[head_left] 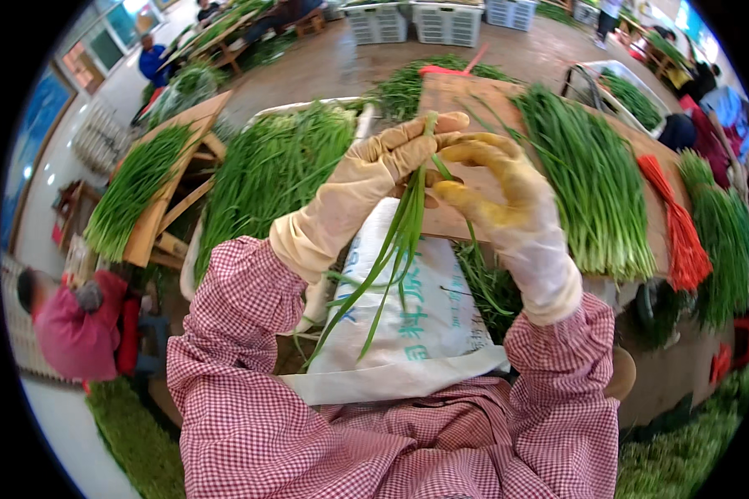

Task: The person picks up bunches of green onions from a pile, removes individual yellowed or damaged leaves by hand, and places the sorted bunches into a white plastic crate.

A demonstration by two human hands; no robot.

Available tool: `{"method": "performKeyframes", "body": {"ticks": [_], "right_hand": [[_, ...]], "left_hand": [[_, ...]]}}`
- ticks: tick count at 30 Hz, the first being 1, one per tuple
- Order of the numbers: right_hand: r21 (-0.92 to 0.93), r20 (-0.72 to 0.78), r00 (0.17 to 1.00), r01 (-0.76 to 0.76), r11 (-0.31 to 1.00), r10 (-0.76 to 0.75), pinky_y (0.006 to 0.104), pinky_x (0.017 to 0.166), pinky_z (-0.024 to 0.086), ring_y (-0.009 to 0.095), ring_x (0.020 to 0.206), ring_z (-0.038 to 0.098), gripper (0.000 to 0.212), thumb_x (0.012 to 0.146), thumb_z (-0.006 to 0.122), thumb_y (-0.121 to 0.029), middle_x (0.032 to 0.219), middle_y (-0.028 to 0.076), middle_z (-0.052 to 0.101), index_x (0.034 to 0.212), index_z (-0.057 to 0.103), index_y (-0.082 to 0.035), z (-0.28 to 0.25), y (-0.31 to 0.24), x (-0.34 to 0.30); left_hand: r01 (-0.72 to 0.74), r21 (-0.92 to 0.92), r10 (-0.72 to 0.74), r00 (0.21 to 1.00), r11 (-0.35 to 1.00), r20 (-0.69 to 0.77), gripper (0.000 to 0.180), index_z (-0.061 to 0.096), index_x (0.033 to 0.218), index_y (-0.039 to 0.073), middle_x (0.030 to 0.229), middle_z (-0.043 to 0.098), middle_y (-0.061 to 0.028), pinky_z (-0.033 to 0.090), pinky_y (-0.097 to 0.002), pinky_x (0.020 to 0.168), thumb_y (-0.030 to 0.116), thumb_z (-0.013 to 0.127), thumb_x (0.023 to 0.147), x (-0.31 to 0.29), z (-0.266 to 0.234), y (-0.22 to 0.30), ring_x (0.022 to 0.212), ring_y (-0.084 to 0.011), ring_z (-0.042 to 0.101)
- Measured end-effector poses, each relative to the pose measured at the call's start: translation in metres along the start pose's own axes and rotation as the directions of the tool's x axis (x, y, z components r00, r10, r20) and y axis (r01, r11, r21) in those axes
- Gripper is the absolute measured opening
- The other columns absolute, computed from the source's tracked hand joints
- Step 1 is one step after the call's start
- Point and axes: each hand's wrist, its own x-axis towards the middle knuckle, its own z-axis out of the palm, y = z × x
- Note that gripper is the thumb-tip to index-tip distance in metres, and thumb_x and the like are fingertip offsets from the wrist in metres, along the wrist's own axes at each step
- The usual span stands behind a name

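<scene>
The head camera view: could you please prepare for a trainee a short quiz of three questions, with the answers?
1. Choose one. What colour are the strands lying at the right side of the wooden board?
a) blue
b) red
c) white

2. True or false: the left hand, which holds the thin green leaves, has no glove.

3. Fill in the missing word: the person's sleeves have a pattern of small red-and-white ______.

Key:
1. b, red.
2. False; it wears a pale glove, and the right hand is gloved too.
3. checks.
</scene>
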Motion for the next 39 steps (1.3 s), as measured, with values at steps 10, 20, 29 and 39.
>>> {"method": "performKeyframes", "body": {"ticks": [10, 20, 29, 39], "right_hand": [[0.127, 0.002, 0.928, -0.369, 0.921, 0.372, 0.0257, 0.065, 0.046, 0.015, 0.072, 0.057, 0.017, 0.076, 0.064, -0.007, 0.083, 0.007, 0.059, 0.091, 0.061, -0.001, -0.038, 0.021, -0.041], [-0.291, 0.14, 0.985, -0.055, 0.955, 0.1, 0.0297, 0.069, 0.047, 0.024, 0.075, 0.059, 0.02, 0.072, 0.068, -0.013, 0.084, 0.011, 0.06, 0.087, 0.062, -0.001, -0.067, 0.009, -0.025], [0.284, 0.118, 0.874, -0.484, 0.828, 0.471, 0.0243, 0.068, 0.045, 0.014, 0.076, 0.057, 0.016, 0.079, 0.062, -0.007, 0.084, 0.005, 0.062, 0.094, 0.062, 0.0, -0.047, 0.014, -0.045], [-0.527, 0.36, 0.762, -0.309, 0.792, 0.538, 0.0255, 0.058, 0.046, 0.014, 0.063, 0.058, 0.027, 0.084, 0.055, -0.028, 0.077, 0.008, 0.062, 0.101, 0.06, -0.008, -0.088, 0.018, -0.115]], "left_hand": [[0.276, -0.159, -0.273, 0.961, 0.948, 0.042, 0.038, 0.043, 0.123, 0.002, 0.109, 0.056, -0.0063, 0.047, -0.024, 0.082, 0.017, 0.051, 0.088, 0.003, 0.033, -0.045, 0.093, -0.0155, 0.058], [0.188, 0.1, -0.193, 0.98, 0.977, 0.042, 0.023, 0.051, 0.104, -0.001, 0.093, 0.061, -0.007, 0.048, -0.0233, 0.074, 0.006, 0.058, 0.083, 0.003, 0.034, -0.056, 0.081, -0.0126, 0.059], [0.228, 0.152, -0.226, 0.974, 0.962, -0.03, 0.019, 0.053, 0.098, 0.0, 0.09, 0.061, -0.0071, 0.048, -0.0226, 0.072, 0.006, 0.06, 0.082, -0.008, 0.025, -0.068, 0.078, -0.0119, 0.058], [0.306, -0.023, -0.307, 0.949, 0.952, -0.074, 0.017, 0.052, 0.098, 0.002, 0.09, 0.061, -0.0074, 0.049, -0.0239, 0.067, 0.008, 0.058, 0.083, -0.021, 0.004, -0.066, 0.075, -0.0135, 0.06]]}}
